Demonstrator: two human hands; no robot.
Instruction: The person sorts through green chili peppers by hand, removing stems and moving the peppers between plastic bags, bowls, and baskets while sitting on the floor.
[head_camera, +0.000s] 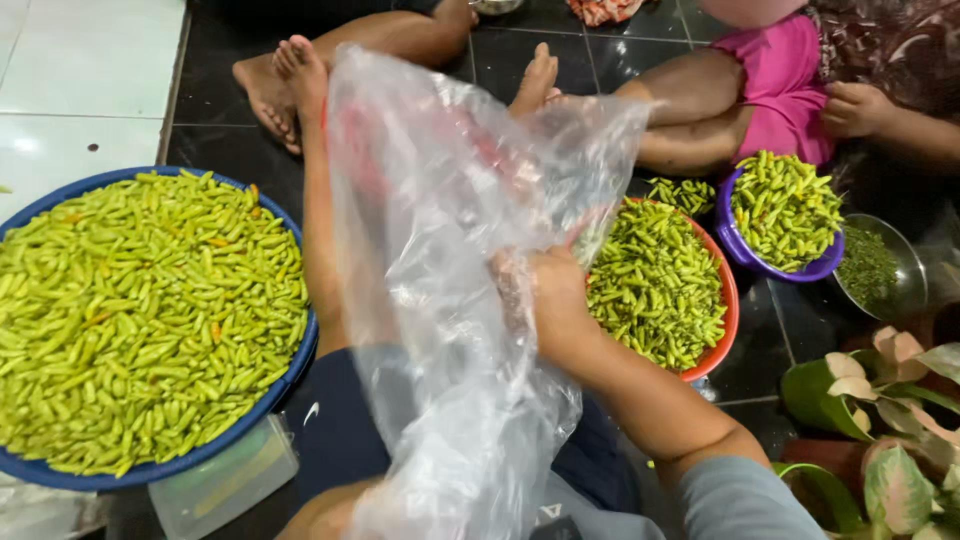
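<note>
While seated on a dark tiled floor (240, 140) with legs stretched forward, holding up a large clear plastic bag (450, 280) that fills the middle of the view. To the left of the grip, well apart, a wide blue basin (290, 370) heaped with small green chillies (140, 310). Just right of the grip, nearly touching the knuckles, a red bowl (725, 300) piled with more green chillies. Farther right and beyond, a smaller purple bowl (735, 245) of the same chillies, then a metal bowl (905, 275) of dark green stems beside another seated person in pink (785, 80). Below and right, potted leaves (890, 420) in green and pink. Below the basin, a clear plastic box (225, 480). Right hand (555, 300) closed around a gathered fold of the bag, fingers curled tight on the film. Left hand hidden behind or under the bag; cannot tell its grasp.
</note>
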